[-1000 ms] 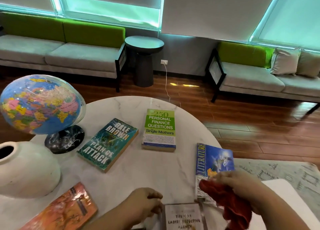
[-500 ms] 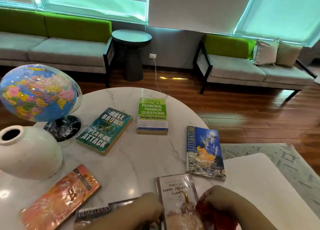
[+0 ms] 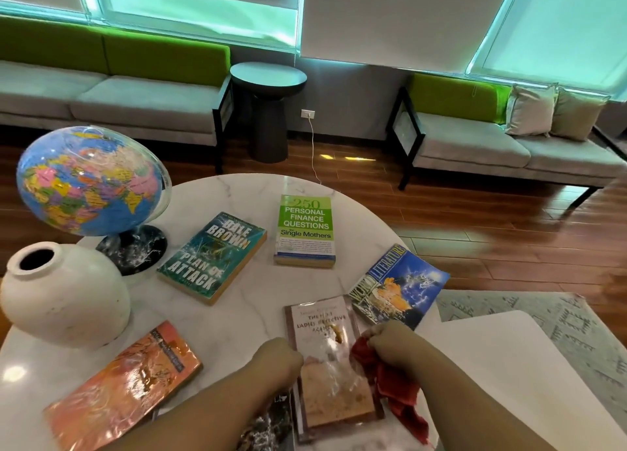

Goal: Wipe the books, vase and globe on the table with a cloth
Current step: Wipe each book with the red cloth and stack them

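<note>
While the right hand (image 3: pixel 393 343) grips a bunched red cloth (image 3: pixel 395 388) at the detective book's (image 3: pixel 334 382) right edge, left hand (image 3: pixel 280 355) curled at its left edge, grip unclear, book flat near bench (image 3: pixel 237 318) front rim, bare marble just beyond it.

Four book covers on the table (image 3: pixel 237 321) carry words that can be read. The green and white book (image 3: pixel 307 230) reads "250 PERSONAL FINANCE QUESTIONS for Single Mothers". The teal book (image 3: pixel 212 257) reads "DALE BROWN" above "PLAN OF ATTACK". The blue book (image 3: pixel 398 289) has "WORLD LITERATURE" running along its left edge. The brown book (image 3: pixel 325 382) reads "THE NO. 1 LADIES DETECTIVE AGENCY", partly lost in glare. Print on the orange book (image 3: pixel 125 389) and the globe (image 3: pixel 88 182) is too blurred or small to read.
</note>
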A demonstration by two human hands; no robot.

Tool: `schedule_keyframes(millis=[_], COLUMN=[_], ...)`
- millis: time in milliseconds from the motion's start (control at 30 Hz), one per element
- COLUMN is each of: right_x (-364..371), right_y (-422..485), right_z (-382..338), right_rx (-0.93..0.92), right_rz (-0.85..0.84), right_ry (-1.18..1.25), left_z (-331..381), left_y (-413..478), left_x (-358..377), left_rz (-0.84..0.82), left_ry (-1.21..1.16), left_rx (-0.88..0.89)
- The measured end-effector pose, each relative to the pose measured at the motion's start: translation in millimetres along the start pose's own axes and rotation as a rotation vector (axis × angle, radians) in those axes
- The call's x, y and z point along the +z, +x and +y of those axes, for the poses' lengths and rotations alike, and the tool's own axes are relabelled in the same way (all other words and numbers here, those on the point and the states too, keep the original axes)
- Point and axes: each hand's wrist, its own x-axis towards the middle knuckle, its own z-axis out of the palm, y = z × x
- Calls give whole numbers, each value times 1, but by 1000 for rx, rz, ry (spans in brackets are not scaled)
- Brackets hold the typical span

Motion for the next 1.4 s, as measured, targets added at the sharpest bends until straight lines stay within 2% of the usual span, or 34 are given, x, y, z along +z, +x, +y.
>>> schedule_keyframes(millis=[167, 267, 367, 433, 533, 633, 1000, 1133, 1267, 1400], right_x=[-4, -4, 9, 29, 56, 66, 69, 65, 69, 60], right_y=[7, 5, -4, -12, -22, -23, -26, -22, -30, -20], right_z=[-7, 1, 11, 15, 17, 21, 11, 12, 9, 19], right_rx=[-27, -64, -131, -169, -242, -268, -397, -301, -446, -352], right_rz=[66, 185, 275, 267, 276, 350, 240, 320, 218, 305], right_ry=[122, 109, 131, 36, -85, -86, -185, -159, -215, -165], left_z=[-7, -17, -21, -23, -27, -30, -28, -29, -30, -29], left_y=[5, 1, -3, -4, -3, 2, 5, 8, 6, 8], left_x=[-11, -15, -14, -10, -5, -2, -2, -2, -1, 1], left_rz=[78, 13, 23, 41, 62, 76, 65, 71, 74, 67], left_ry=[53, 197, 426, 468, 498, 518, 574, 595, 611, 633], left_rx=[153, 275, 375, 404, 411, 404, 430, 432, 430, 406])
